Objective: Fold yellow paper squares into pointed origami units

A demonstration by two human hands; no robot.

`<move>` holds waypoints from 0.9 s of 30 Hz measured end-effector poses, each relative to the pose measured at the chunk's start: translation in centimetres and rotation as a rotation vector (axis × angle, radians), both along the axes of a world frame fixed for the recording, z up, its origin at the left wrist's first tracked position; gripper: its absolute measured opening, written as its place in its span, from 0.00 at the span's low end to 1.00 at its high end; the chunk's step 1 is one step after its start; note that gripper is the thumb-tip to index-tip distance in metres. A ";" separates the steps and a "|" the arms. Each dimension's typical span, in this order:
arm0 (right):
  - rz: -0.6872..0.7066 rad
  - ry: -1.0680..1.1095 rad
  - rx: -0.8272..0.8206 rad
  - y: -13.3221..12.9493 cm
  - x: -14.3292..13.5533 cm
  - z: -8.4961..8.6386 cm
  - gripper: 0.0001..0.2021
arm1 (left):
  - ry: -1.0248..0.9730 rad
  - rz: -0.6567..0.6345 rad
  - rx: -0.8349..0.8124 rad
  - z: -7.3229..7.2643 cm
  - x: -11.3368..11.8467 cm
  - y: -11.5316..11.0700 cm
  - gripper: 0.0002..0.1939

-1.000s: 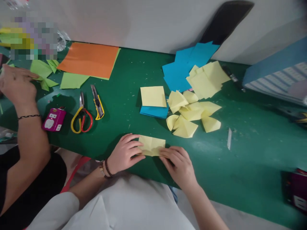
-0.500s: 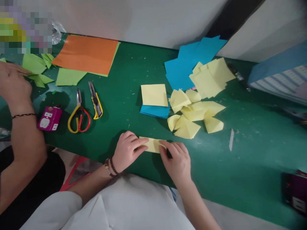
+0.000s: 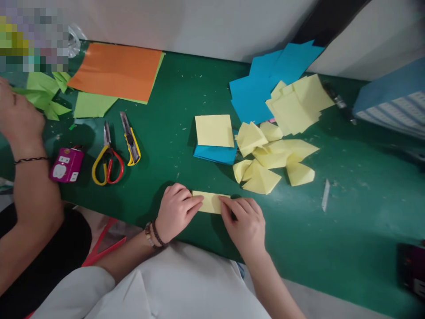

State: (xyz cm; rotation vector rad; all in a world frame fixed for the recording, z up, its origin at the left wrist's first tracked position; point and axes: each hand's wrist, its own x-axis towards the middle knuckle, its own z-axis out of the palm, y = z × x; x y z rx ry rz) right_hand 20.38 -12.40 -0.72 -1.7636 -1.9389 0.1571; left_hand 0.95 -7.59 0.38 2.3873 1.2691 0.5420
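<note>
A folded strip of pale yellow paper (image 3: 210, 204) lies near the table's front edge, its long side running left to right. My left hand (image 3: 178, 208) pinches its left end, thumb and fingers together. At the strip's right end my right hand (image 3: 245, 220) is closed the same way, fingertips on the paper. Just beyond the hands sits a square yellow sheet (image 3: 214, 131) on top of blue paper (image 3: 215, 154). To the right of that stack are several folded yellow paper pieces (image 3: 260, 177).
Scissors (image 3: 108, 159), a yellow utility knife (image 3: 131, 141) and a purple box (image 3: 68, 164) lie to the left. Orange paper (image 3: 119, 71) is farther back. Blue sheets (image 3: 262, 84) and yellow sheets (image 3: 295, 106) lie at back right, beside a blade (image 3: 326, 195). A co-worker's hand (image 3: 21, 115) is at far left.
My left thumb has shifted slightly along the strip, and both hands still hold its ends. The view has shifted a little. The co-worker's hand has moved slightly, with a green piece near it.
</note>
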 end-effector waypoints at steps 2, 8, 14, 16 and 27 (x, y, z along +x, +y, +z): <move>-0.002 -0.002 0.000 0.0 0.0 0.0 0.07 | 0.004 -0.002 0.003 0.0 0.0 0.0 0.09; -0.001 0.004 0.014 0.0 -0.1 -0.1 0.05 | 0.016 -0.004 0.007 0.0 0.0 0.0 0.08; -0.003 0.009 0.020 0.1 -0.1 -0.1 0.05 | 0.017 -0.007 0.018 -0.2 0.0 -0.2 0.07; -0.007 0.005 0.017 0.1 -0.1 -0.1 0.06 | 0.019 -0.005 0.020 -0.2 -0.1 -0.2 0.07; -0.008 0.012 0.022 0.0 -0.1 -0.3 0.07 | 0.004 0.000 0.030 -0.5 -0.2 -0.3 0.08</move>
